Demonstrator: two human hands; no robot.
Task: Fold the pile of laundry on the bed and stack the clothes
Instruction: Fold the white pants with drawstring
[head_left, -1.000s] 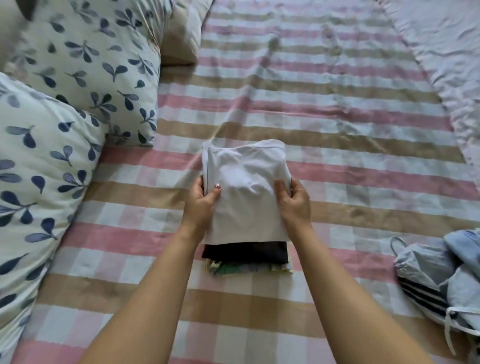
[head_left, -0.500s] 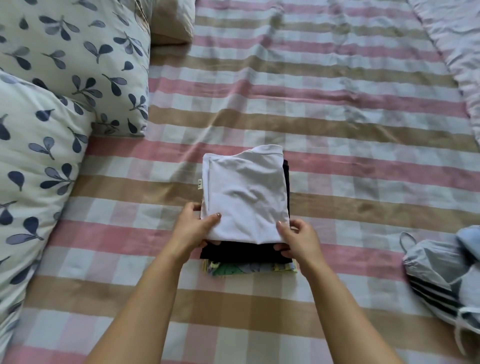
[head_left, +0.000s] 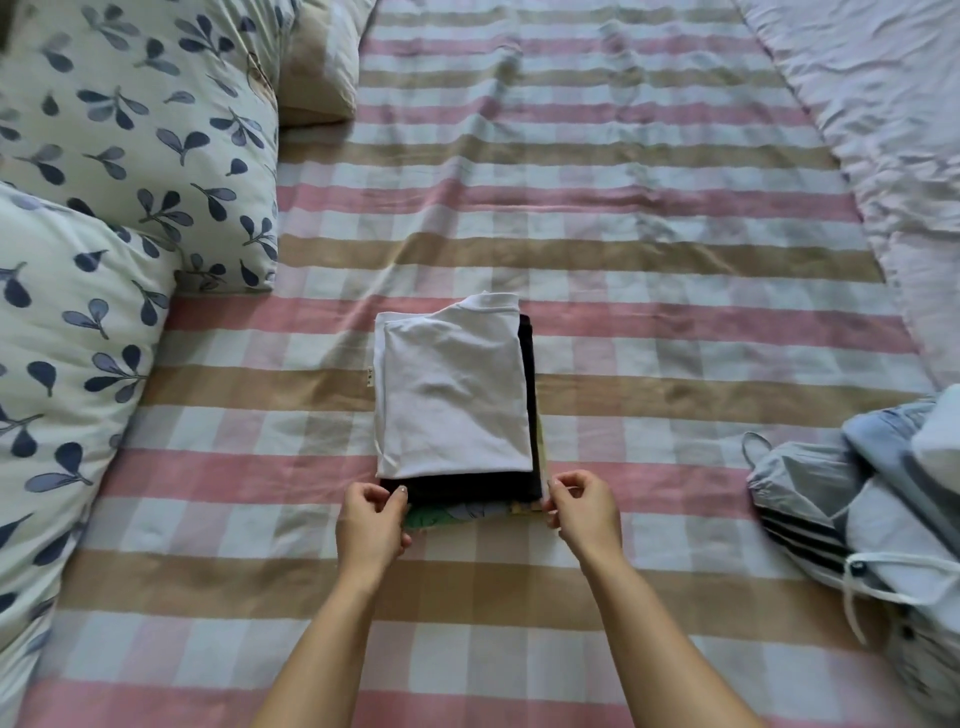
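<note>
Stack (head_left: 457, 415) is sitting mid-bed (head_left: 649, 260), squarely in front of the person. Its long axis is running near-to-far, away from the person and crossing the sheet's pink and tan stripes.

- White top (head_left: 452, 389) is lying uppermost, folded into a tall rectangle, its stitched edge pointing to the far end. A small tag (head_left: 369, 378) is sticking out on its left side.
- Black piece (head_left: 467, 488) is lying beneath, showing along the near edge and down the right side, since the top is sitting offset to the far left.
- Green patterned piece (head_left: 441, 515) is peeking out at the bottom of the near edge.

Left hand (head_left: 371, 525) is resting at the near-left corner, fingers (head_left: 400, 493) curled, tips touching the lower layers. Right hand (head_left: 584, 512) is mirroring it at the near-right corner, fingers (head_left: 555, 486) curled against the edge. Whether either hand is actually pinching cloth, I cannot tell.

Unfolded pile (head_left: 857, 519) of grey-blue clothes is lying well apart at the right edge. Leaf-print pillows (head_left: 130, 156) are lining the left side. A pale quilt (head_left: 883, 130) is lying crumpled far right.
</note>
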